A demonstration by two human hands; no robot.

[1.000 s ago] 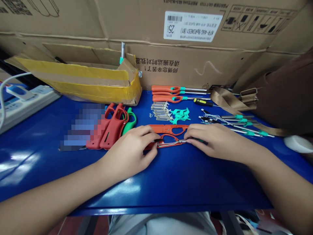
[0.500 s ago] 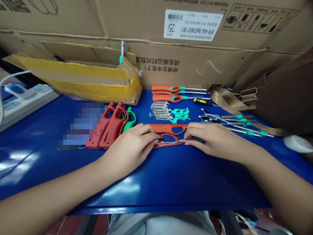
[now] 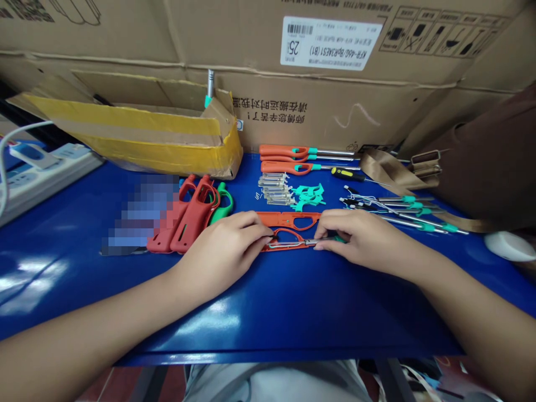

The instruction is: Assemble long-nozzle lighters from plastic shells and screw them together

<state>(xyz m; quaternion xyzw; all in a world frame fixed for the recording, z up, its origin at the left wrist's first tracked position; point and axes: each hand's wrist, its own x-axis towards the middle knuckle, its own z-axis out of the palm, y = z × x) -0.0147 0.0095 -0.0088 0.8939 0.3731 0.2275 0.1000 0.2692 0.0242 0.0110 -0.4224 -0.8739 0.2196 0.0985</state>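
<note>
An orange lighter shell half [image 3: 264, 249] lies open side up on the blue table, under the fingers of both hands. My left hand [image 3: 232, 245] is closed in a pinch at its left end, on a small black part at the end of a thin wire. My right hand [image 3: 360, 237] pinches a metal lighter tube [image 3: 310, 242] at the shell's right end. Behind the fingers is a teal collar. White wire runs between the two hands across the trigger opening. A second orange shell half [image 3: 278, 219] rests just behind, parallel to the first.
Behind the hands lie clear gas or igniter parts [image 3: 274, 190], teal triggers [image 3: 309, 196] and orange lighters [image 3: 278, 167]. A screwdriver [image 3: 347, 174] and several wired metal tubes [image 3: 412, 220] are at right. Red shells [image 3: 190, 223] and a yellow-taped box [image 3: 167, 151] stand left.
My right hand has shifted slightly left with the metal tube, which sits a little lower against the shell. My left hand keeps its pinch in nearly the same place.
</note>
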